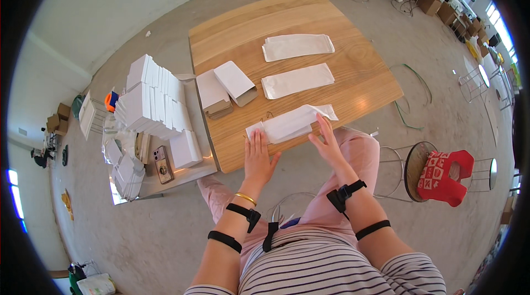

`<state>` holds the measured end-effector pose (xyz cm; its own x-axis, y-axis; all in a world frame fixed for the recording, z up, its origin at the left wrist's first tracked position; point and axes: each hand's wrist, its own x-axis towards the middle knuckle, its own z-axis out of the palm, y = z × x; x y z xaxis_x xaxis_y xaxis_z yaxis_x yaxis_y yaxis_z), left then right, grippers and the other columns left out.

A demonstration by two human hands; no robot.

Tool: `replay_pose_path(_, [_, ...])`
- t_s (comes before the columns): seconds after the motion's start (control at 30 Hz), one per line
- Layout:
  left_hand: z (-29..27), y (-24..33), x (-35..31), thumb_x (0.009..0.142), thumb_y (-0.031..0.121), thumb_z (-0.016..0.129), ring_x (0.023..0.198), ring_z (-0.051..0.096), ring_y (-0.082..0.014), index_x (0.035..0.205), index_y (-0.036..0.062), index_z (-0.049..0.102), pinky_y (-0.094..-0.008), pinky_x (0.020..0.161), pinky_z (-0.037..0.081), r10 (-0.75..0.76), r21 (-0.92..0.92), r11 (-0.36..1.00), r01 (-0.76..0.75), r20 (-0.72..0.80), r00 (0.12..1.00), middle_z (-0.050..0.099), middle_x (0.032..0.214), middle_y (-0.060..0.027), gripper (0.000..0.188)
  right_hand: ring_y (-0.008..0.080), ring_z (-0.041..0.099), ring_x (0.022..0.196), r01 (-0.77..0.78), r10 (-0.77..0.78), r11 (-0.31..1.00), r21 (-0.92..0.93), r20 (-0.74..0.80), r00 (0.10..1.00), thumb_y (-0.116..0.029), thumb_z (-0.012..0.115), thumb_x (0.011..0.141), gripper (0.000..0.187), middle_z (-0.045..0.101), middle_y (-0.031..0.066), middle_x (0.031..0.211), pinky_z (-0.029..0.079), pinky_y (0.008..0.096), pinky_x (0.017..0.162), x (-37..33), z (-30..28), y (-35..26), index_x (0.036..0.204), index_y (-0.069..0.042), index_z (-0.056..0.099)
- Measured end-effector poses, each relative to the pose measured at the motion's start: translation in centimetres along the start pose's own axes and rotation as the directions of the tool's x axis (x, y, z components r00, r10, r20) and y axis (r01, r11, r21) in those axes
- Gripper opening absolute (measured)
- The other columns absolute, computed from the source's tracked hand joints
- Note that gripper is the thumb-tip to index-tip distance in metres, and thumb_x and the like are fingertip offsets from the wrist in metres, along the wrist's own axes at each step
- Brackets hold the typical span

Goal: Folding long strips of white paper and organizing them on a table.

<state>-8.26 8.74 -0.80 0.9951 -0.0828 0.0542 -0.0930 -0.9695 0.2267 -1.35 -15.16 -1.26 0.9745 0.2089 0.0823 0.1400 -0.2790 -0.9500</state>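
Note:
Nearest to me on the wooden table (361, 82) lies a long white flat sleeve (292, 123), its paper or film slightly raised and creased at the right end. My left hand (257, 156) rests flat with its fingertips on the sleeve's left end. At the right end, my right hand (329, 145) touches the edge, fingers stretched out and thumb apart. Beyond it, two stacks of similar white sleeves, a middle one (298, 81) and a far one (298, 47), lie roughly parallel. A small thin dark loop (269, 114) sits by the near sleeve.
Small white boxes (235, 82) stand at the table's left side. Many stacked white cartons (152, 99) and a phone (163, 165) occupy a metal side table. A red bag (445, 177) sits on a stool to the right. Other people sit at the far right.

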Motion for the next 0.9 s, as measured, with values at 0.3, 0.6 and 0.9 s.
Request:
replay_pose_path(0.3, [-0.3,0.0,0.0,0.098,0.048,0.049,0.15,0.014,-0.0388,0.156,-0.0001,0.017,-0.0504,0.122,0.011,0.026,-0.034,0.999,-0.025,0.037,0.999,0.018,0.161,-0.0238,0.082,0.0227,0.035,0.139,-0.07,0.071,0.997,0.039,-0.012,0.997,-0.014,0.066,0.092,0.072,0.031,0.0076,0.156,0.034,0.0383,0.109,-1.1,0.0,-0.1,0.155,-0.014,0.03])
replay_pose_path(0.6, [-0.3,-0.2,0.1,0.098,0.046,0.05,0.149,0.017,-0.0408,0.157,0.0115,0.021,-0.0519,0.121,0.014,0.033,0.012,0.999,-0.033,0.021,0.999,0.017,0.161,-0.0228,0.074,0.0298,0.045,0.13,-0.144,0.091,0.92,-0.364,-0.159,0.983,-0.011,0.064,0.089,0.042,0.052,0.0156,0.135,0.044,0.0388,0.093,-1.2,-0.5,-3.0,0.129,-0.007,0.057])
replay_pose_path(0.9, [0.5,0.2,0.3,0.095,0.038,0.058,0.149,0.019,-0.0386,0.157,0.0112,0.023,-0.0529,0.12,0.016,0.054,0.029,0.998,-0.054,-0.015,0.998,0.02,0.161,-0.021,0.076,0.0308,0.025,0.147,0.47,-0.291,0.607,-0.641,0.371,0.882,-0.047,0.05,0.097,0.063,0.034,0.009,0.157,0.017,0.0504,0.121,1.8,6.8,-3.6,0.149,-0.013,0.04])
